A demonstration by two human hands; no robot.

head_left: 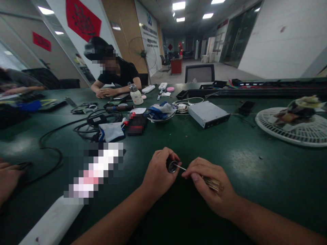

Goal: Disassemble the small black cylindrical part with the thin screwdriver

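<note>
My left hand [162, 172] is closed round a small dark cylinder [172, 166] with a metallic rim, its round end turned toward the right. In my right hand [211, 185] is a screwdriver [213, 184] with a yellowish, ridged handle. Its thin shaft points left and meets the round end of the cylinder; the very tip is hidden or too small to tell. Both hands are just above the green table [194, 146], near its front edge.
A grey metal box [208, 114] lies beyond my hands, left of a white fan grille [304, 132]. Gloves [111, 131], black cables [52, 148] and a bottle [136, 95] are further left. A person [114, 73] sits across; another hand [9, 180] is at far left.
</note>
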